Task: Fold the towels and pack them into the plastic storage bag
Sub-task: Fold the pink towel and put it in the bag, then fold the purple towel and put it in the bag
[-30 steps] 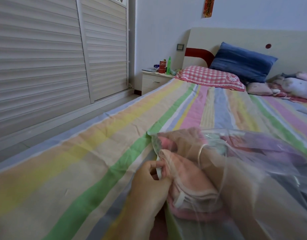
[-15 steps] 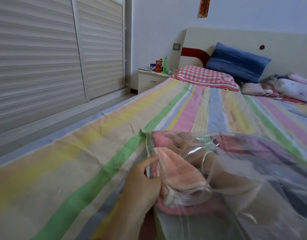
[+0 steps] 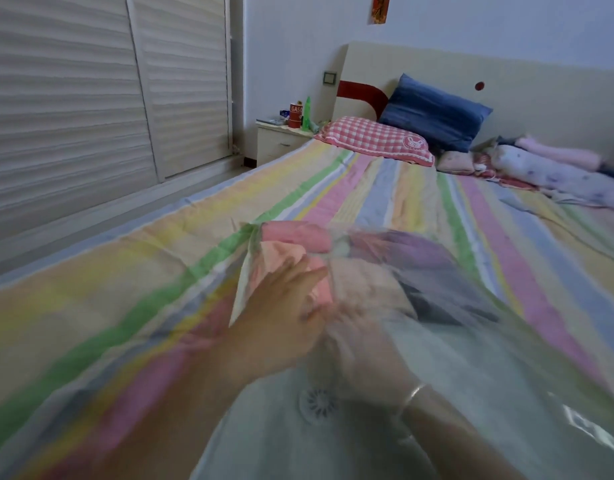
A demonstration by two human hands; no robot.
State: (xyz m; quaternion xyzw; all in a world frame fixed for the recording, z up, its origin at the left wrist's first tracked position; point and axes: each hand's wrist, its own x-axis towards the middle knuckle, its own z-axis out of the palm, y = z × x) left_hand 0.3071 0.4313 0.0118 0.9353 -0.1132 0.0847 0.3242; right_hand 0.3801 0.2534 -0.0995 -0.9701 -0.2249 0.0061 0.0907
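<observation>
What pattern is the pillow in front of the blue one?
The pillow is pink-and-white checked; head view.

Red can (image 3: 295, 115) on nightstand (image 3: 277, 142): "GASO", remainder hidden. Nothing else legible.

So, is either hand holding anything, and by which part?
Left hand lies flat on the clear plastic bag, holding nothing; right hand inside: too blurred to tell.

Bed (image 3: 125, 271): storage bag (image 3: 506, 393) lies on its near half. Towels (image 3: 291, 237) sit in the bag's far left corner. Left hand (image 3: 281, 313) rests on the bag over the towels; right hand (image 3: 361, 341) is inside the bag. Head end: front pillow (image 3: 375, 140), with rear pillow (image 3: 433, 110) behind it against the headboard (image 3: 541, 88); bundled bedding (image 3: 555, 171) at the right corner. Nightstand (image 3: 278, 143) stands left of the head end, with can (image 3: 295, 110) and bottle (image 3: 307, 112) on it.
</observation>
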